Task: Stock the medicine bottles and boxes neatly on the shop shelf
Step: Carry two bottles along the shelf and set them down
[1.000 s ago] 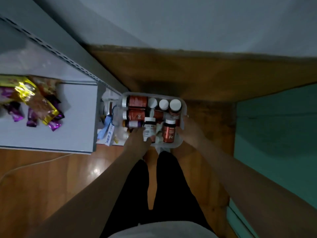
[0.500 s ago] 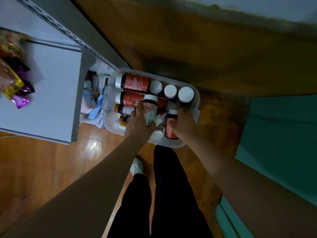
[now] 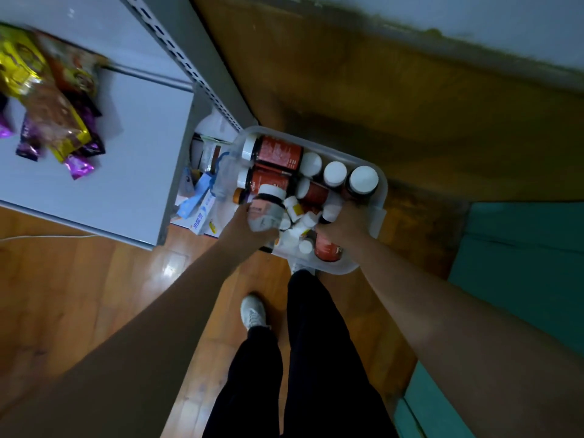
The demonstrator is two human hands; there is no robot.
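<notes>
A clear plastic bin (image 3: 380, 188) on the wooden floor holds several medicine bottles with white caps, some with red labels (image 3: 278, 153). My left hand (image 3: 245, 230) grips a white-labelled bottle with a white cap (image 3: 267, 208), lifted a little above the others. My right hand (image 3: 343, 222) reaches into the bin's right side with its fingers curled around a dark bottle with a white cap (image 3: 330, 213), mostly hidden by the hand. A red-labelled bottle (image 3: 327, 249) lies just below that hand. The grey shop shelf (image 3: 139, 172) is at the left.
Snack packets in gold and purple (image 3: 47, 121) lie on the shelf's left part. Medicine boxes and packets (image 3: 202, 213) sit on the lower shelf beside the bin. My legs and white shoe (image 3: 252, 311) stand below the bin. A teal surface (image 3: 521, 273) is at the right.
The view has swung back left, showing more of the shelf. My left hand has raised the white-labelled bottle out of the pile. My right hand stays in the bin's right side.
</notes>
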